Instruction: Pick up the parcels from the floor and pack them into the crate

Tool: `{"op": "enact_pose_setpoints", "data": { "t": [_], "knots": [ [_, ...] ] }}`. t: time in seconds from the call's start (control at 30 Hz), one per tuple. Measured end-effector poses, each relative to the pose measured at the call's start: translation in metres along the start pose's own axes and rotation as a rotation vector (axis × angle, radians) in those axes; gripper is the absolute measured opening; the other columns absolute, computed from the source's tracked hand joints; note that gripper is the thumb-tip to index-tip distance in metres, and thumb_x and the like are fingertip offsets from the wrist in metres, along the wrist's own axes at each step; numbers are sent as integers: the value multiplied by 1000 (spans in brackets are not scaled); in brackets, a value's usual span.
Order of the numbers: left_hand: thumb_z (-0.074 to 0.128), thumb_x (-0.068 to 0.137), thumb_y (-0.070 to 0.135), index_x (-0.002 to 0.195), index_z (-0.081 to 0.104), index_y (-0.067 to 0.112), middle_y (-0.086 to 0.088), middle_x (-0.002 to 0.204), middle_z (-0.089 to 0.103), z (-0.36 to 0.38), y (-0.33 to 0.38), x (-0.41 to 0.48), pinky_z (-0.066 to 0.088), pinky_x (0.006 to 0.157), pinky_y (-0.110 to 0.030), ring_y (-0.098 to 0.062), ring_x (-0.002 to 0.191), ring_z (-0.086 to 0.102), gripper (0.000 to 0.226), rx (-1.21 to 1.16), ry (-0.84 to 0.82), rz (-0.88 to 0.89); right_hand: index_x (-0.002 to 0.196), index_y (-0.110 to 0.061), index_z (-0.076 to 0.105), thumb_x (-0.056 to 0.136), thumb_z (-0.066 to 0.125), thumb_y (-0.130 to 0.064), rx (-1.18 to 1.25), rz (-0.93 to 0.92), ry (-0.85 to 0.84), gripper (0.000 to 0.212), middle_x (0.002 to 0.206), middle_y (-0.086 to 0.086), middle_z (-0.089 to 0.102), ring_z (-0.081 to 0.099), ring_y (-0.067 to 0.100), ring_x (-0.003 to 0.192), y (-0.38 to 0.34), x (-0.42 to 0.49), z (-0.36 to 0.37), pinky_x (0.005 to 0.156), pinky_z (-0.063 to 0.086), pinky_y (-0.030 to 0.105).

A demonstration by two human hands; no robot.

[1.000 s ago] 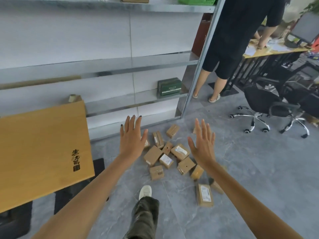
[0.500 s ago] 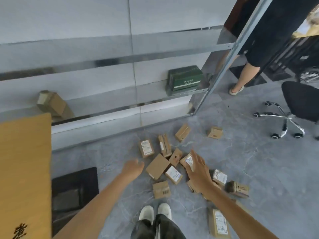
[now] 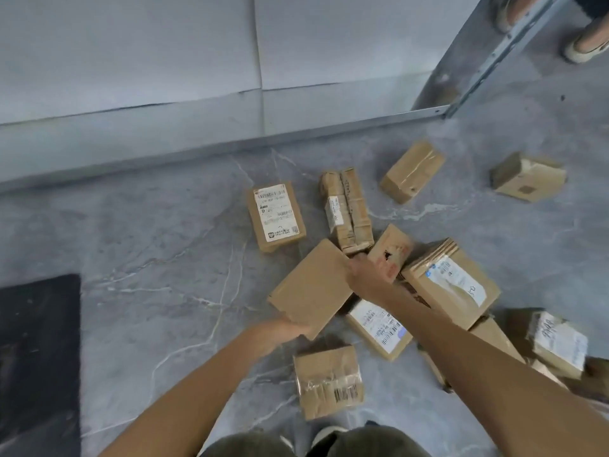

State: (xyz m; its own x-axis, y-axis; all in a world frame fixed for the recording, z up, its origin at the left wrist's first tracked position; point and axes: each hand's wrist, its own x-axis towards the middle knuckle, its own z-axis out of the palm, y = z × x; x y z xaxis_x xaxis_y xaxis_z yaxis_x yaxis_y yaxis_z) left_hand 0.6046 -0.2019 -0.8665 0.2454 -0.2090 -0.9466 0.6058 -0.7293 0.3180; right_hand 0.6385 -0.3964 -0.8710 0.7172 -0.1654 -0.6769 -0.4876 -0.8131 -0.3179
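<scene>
Lit softly and evenly in a cool grey-blue cast. Shadowed only faintly on the floor [image 3: 164,242], darkest under the tilted parcel [image 3: 311,288]. Smeared by motion at the parcels [image 3: 557,344] near the right edge. Bowed by the wide lens along the wall base [image 3: 131,140]. Sharpest around the white label [image 3: 276,212].

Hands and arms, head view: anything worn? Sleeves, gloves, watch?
Nothing worn. The left hand and right hand are bare, with no gloves, and both forearms are bare with no sleeve in view. No watch or band shows at either wrist. The fingers are mostly hidden, so rings cannot be told.
</scene>
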Motion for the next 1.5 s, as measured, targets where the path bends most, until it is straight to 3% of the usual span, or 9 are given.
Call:
{"op": "enact_pose_setpoints", "data": {
  "t": [0.13, 0.3, 0.6, 0.7, 0.87, 1.03, 1.17, 1.37, 1.5],
  "knots": [
    [58, 92, 19, 133, 35, 15, 3, 135, 44, 7, 5, 15, 37, 92, -26, -18, 119, 45, 48, -280, 89, 65, 149, -16, 21, 90, 46, -18, 63, -12, 73, 64, 125, 15, 52, 49, 35, 114, 1, 23, 4, 97, 41, 45],
    [65, 84, 11, 136, 35, 15, -3, 134, 48, -7, 21, -56, 35, 90, -33, -23, 122, 45, 60, -498, 154, 94, 141, -12, 39, 94, 47, -14, 397, -62, 143, 48, 139, 9, 45, 43, 26, 128, -22, -35, -39, 103, 34, 33],
    [60, 79, -12, 135, 41, 14, -3, 117, 55, -53, 120, -353, 41, 82, -26, -14, 98, 50, 64, -567, 469, 468, 137, -11, 47, 94, 42, 0, 777, -164, 273, 45, 133, 4, 51, 48, 17, 121, -126, -263, -244, 101, 36, 26],
    [62, 75, -14, 134, 46, 20, 1, 114, 57, -78, 167, -471, 44, 70, -7, -8, 98, 56, 70, -476, 565, 638, 139, -12, 46, 94, 43, 2, 851, -242, 362, 47, 135, 4, 50, 48, 21, 126, -163, -343, -328, 105, 36, 27],
    [62, 77, -11, 139, 41, 23, 8, 128, 50, -118, 234, -685, 35, 100, -21, -7, 124, 46, 73, -328, 708, 923, 141, -12, 41, 97, 46, -2, 944, -450, 523, 46, 130, -6, 50, 52, 1, 107, -228, -491, -470, 82, 42, 3],
    [63, 82, -1, 132, 50, 30, 13, 127, 53, -140, 284, -869, 35, 103, -22, -4, 120, 48, 60, -185, 869, 1254, 140, -20, 41, 97, 47, -8, 942, -752, 622, 46, 132, -6, 51, 52, 2, 113, -289, -616, -599, 95, 41, 16],
    [65, 84, 6, 130, 54, 26, 9, 119, 56, -135, 301, -961, 35, 100, -18, -4, 116, 51, 52, -223, 987, 1423, 139, -18, 44, 96, 49, -7, 924, -981, 680, 45, 136, -2, 53, 54, 1, 113, -319, -691, -655, 86, 45, 9],
    [58, 90, 27, 116, 64, 26, 10, 101, 58, -105, 296, -1019, 41, 87, -17, -5, 95, 57, 26, -396, 1166, 1488, 138, -28, 42, 82, 65, -29, 918, -1214, 629, 60, 138, -8, 51, 43, 11, 132, -327, -762, -664, 112, 29, 52],
    [54, 90, 38, 102, 60, 38, 17, 111, 55, -89, 287, -1036, 39, 84, -6, 12, 101, 53, 13, -463, 1164, 1468, 145, -25, 30, 87, 64, -3, 761, -1294, 583, 71, 145, -9, 43, 38, 10, 136, -324, -777, -666, 113, 32, 39]
  ]
}}
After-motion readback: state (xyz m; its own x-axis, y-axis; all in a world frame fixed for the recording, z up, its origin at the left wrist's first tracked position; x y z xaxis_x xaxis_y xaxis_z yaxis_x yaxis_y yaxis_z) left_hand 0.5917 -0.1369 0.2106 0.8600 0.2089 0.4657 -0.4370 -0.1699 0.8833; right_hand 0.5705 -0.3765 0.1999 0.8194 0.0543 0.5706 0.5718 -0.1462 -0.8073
